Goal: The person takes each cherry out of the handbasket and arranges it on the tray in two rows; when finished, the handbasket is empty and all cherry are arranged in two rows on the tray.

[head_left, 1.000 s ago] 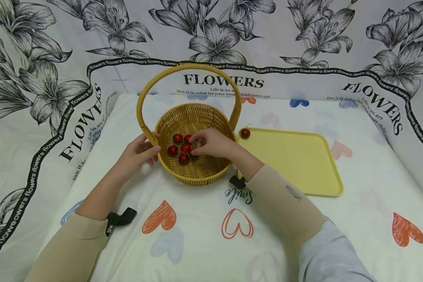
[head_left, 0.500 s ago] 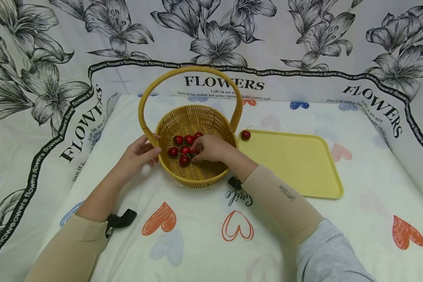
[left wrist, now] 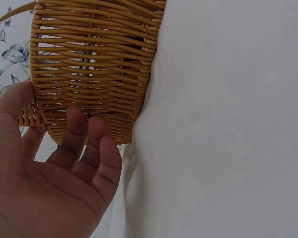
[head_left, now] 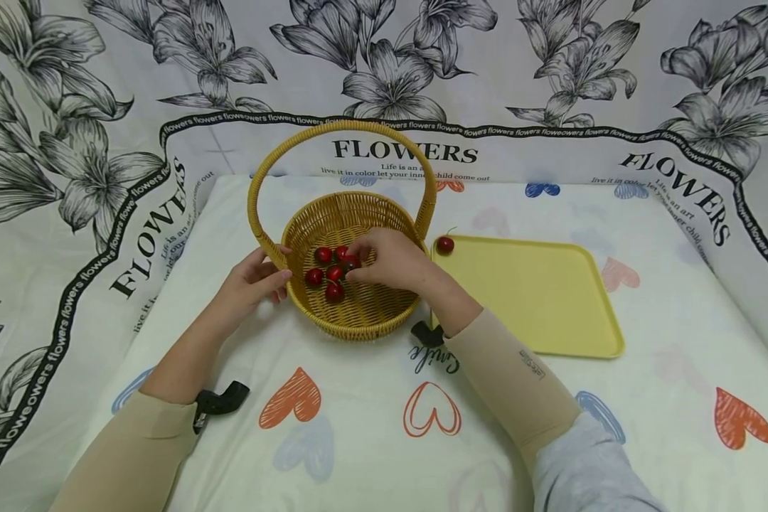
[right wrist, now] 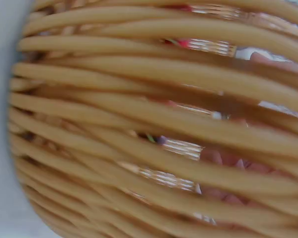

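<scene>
A round wicker basket (head_left: pixel 358 328) with a tall hoop handle stands on the bed-like white cloth, several red cherries (head_left: pixel 334 291) lying on its floor. At the left foot of the handle, my left hand (head_left: pixel 252 284) grips the basket's edge between thumb and finger; the left wrist view shows its other fingers curled beside the woven wall (left wrist: pixel 92 64). My right hand (head_left: pixel 393 263) reaches inside the basket, thumb and fingertips around one dark red cherry (head_left: pixel 350 263). In the right wrist view the weave (right wrist: pixel 114 114) covers most of that hand.
A yellow rectangular tray (head_left: pixel 531 299) lies right of the basket, with one stemmed cherry (head_left: pixel 445 244) at its far left corner. White cloth (head_left: pixel 358 462) with printed hearts spreads beneath everything. A flower-printed curtain (head_left: pixel 550 64) stands behind.
Inside the basket, my right hand dipped toward the near side, then moved back up and away with a cherry at its fingertips. My left hand stays at the handle's foot.
</scene>
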